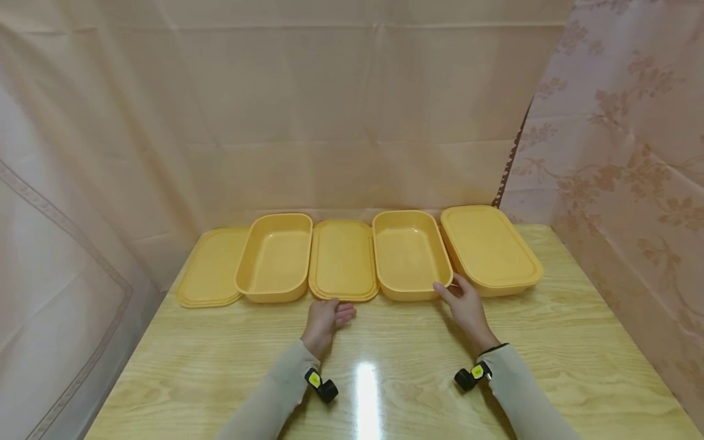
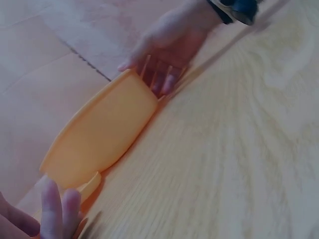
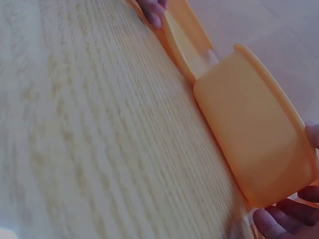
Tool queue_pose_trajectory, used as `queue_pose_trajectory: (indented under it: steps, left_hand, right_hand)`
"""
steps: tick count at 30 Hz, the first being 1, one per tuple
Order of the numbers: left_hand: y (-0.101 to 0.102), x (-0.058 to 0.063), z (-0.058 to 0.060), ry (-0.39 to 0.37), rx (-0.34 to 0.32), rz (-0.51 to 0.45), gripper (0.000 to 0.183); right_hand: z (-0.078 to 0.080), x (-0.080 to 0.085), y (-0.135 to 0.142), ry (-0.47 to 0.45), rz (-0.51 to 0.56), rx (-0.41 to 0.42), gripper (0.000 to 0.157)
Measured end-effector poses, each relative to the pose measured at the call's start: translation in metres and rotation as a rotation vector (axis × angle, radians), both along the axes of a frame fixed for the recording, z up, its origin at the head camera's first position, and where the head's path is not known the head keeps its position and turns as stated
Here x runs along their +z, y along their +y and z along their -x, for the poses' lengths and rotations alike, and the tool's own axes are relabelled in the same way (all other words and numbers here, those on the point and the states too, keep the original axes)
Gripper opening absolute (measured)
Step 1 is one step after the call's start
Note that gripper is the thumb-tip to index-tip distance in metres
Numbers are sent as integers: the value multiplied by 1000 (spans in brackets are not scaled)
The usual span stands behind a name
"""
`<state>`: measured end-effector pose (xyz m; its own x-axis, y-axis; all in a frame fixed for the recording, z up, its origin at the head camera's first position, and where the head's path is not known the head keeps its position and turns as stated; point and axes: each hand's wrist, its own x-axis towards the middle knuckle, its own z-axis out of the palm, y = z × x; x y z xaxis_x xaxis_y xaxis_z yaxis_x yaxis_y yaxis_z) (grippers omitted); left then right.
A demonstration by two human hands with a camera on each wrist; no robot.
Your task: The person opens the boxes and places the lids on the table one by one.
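Note:
My right hand grips the front right corner of an open yellow plastic container. Its thumb lies at the rim and its fingers stay outside, low by the wall, as the right wrist view shows. My left hand is at the front edge of a yellow lid just left of that container. Its thumb touches the lid's edge, while the other fingers point right, loosely extended. In the left wrist view, the lid shows partly behind the left fingers.
Left of the middle lid stands another open container, with a second lid flat at the far left. A lidded container stands at the right end. The row lies along the back of the wooden table, before a beige curtain.

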<state>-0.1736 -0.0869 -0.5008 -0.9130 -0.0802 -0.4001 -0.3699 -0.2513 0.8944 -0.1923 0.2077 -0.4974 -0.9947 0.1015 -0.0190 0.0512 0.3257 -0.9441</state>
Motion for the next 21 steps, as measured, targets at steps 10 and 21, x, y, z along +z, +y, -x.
queue_pose_trajectory:
  steps: [10, 21]
  left_hand:
    - [-7, -4, 2, 1, -15, -159, 35]
    - [-16, -1, -3, -26, -87, -294, 39]
  right_hand:
    - [1, 1, 0, 3, -47, -17, 61]
    - [-3, 4, -1, -5, -45, -8, 64]
